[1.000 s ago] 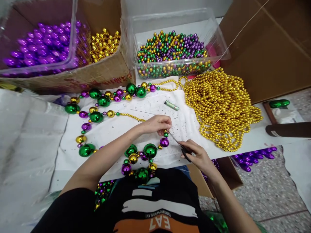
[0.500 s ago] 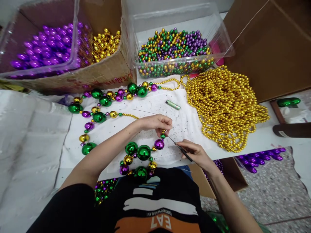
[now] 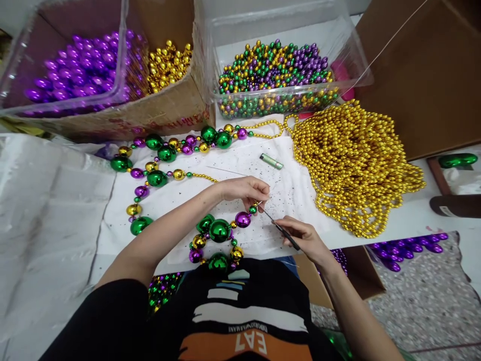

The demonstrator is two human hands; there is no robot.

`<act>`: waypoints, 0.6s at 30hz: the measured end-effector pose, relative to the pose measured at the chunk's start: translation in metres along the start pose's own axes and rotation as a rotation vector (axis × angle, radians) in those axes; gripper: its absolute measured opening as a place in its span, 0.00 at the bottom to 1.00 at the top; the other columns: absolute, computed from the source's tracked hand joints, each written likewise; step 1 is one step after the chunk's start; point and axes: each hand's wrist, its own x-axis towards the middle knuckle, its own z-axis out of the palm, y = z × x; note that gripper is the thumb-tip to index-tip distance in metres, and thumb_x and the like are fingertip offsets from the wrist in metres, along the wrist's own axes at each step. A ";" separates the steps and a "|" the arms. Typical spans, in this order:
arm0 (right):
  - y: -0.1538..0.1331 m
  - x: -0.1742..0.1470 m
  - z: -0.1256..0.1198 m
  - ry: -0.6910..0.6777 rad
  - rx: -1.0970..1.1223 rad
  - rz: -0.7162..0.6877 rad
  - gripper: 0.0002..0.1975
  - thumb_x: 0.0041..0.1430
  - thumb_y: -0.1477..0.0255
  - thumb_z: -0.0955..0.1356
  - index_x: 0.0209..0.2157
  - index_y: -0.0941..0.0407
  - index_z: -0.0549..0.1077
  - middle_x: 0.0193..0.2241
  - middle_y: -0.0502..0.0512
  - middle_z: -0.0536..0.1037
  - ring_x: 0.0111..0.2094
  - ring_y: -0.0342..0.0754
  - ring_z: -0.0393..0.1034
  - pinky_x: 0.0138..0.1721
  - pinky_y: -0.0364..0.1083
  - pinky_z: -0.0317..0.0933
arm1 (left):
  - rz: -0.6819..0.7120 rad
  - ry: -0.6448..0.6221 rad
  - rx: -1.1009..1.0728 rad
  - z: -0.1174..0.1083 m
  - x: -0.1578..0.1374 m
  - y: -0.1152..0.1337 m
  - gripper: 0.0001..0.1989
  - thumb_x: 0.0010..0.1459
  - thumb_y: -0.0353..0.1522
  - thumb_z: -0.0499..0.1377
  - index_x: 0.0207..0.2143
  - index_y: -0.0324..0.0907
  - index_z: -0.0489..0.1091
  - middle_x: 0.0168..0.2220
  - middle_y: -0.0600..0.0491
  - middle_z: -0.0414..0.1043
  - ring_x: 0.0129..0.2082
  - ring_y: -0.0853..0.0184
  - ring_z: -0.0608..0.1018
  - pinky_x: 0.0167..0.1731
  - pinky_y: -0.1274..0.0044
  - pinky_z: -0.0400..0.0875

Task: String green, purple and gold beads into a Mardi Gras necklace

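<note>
My left hand (image 3: 255,193) is closed in a pinch on the end of a bead strand, beside a small green bead (image 3: 253,209) and a purple ball bead (image 3: 242,219). The strand curls towards my body, with large green beads (image 3: 220,230) and gold ones (image 3: 236,253). In my right hand (image 3: 298,233) is a slim tool with a black handle (image 3: 288,237) and a thin metal shaft. Its tip meets the strand end at my left fingertips; the exact contact is too small to make out. More of the large-bead garland (image 3: 157,178) lies on the white cloth (image 3: 300,200).
A green lighter (image 3: 271,161) lies beyond my hands. Gold bead strings (image 3: 356,165) are heaped at the right. Behind stand a clear bin (image 3: 289,93) of mixed beads, a cardboard box (image 3: 169,113) with gold beads, and a clear tub (image 3: 122,50) of purple beads.
The view has shifted slightly, moving the scene a little to the right. Both hands keep nearly the same hold, while the purple bead and nearby green beads have swung slightly.
</note>
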 end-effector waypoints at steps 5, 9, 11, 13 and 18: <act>-0.005 0.000 0.000 0.003 -0.043 -0.007 0.21 0.49 0.62 0.77 0.46 0.51 0.81 0.28 0.49 0.65 0.28 0.43 0.58 0.27 0.43 0.52 | -0.006 0.004 -0.012 0.000 0.001 -0.002 0.14 0.54 0.41 0.64 0.29 0.40 0.67 0.31 0.51 0.77 0.24 0.71 0.78 0.23 0.80 0.68; -0.006 0.000 0.000 0.025 -0.032 -0.001 0.20 0.48 0.61 0.77 0.45 0.51 0.81 0.27 0.49 0.65 0.28 0.44 0.58 0.28 0.43 0.52 | -0.005 0.006 -0.023 -0.001 0.002 -0.004 0.14 0.54 0.41 0.64 0.29 0.40 0.67 0.30 0.50 0.78 0.26 0.70 0.80 0.21 0.81 0.67; -0.004 0.000 0.002 0.031 -0.001 -0.005 0.20 0.48 0.61 0.77 0.44 0.50 0.82 0.27 0.49 0.66 0.29 0.44 0.59 0.28 0.43 0.52 | -0.003 0.003 -0.041 -0.001 0.002 -0.005 0.14 0.53 0.41 0.64 0.29 0.40 0.68 0.31 0.50 0.78 0.26 0.70 0.80 0.21 0.81 0.67; -0.002 0.000 0.004 0.035 0.037 0.001 0.20 0.47 0.60 0.78 0.43 0.50 0.82 0.27 0.49 0.66 0.29 0.44 0.60 0.28 0.43 0.53 | -0.005 -0.003 -0.066 -0.001 0.001 -0.006 0.14 0.53 0.41 0.65 0.29 0.40 0.68 0.31 0.50 0.78 0.25 0.71 0.79 0.21 0.82 0.67; 0.002 0.000 0.009 0.074 0.111 0.040 0.21 0.43 0.61 0.79 0.41 0.49 0.83 0.29 0.51 0.70 0.30 0.44 0.61 0.28 0.42 0.56 | -0.016 0.008 -0.127 0.000 0.000 -0.009 0.15 0.52 0.41 0.66 0.29 0.39 0.67 0.31 0.50 0.78 0.21 0.72 0.78 0.19 0.82 0.65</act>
